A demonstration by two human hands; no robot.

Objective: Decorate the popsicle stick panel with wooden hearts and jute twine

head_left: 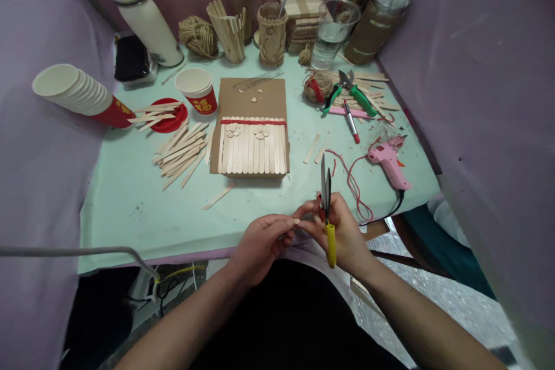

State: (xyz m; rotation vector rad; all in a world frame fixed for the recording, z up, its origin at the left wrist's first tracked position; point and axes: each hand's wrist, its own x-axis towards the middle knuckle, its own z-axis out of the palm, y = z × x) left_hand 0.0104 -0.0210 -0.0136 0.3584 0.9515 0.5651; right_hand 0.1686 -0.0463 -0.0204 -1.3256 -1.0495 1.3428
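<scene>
Near the table's front edge, my left hand (262, 243) pinches a small pale wooden piece (296, 221) between thumb and fingers. My right hand (340, 237) holds scissors (330, 237) with a yellow handle, blades pointing up and away from me. The thumb and forefinger of that hand also meet at the small piece. Beyond my hands lies a brown cardboard panel (254, 98), its lower half covered by a row of craft sticks (254, 153). A red cord (254, 121) crosses the sticks, and two petal-shaped wooden flowers sit below it. A few loose chips (254, 99) rest on the bare cardboard.
Left of the panel are piled sticks (184, 153), a paper cup (197, 92) and stacked cups (82, 95). To the right lie a pink glue gun (388, 165), green-handled pruners (363, 99), a marker (351, 122) and red yarn (353, 182). A water cup (329, 40) stands behind.
</scene>
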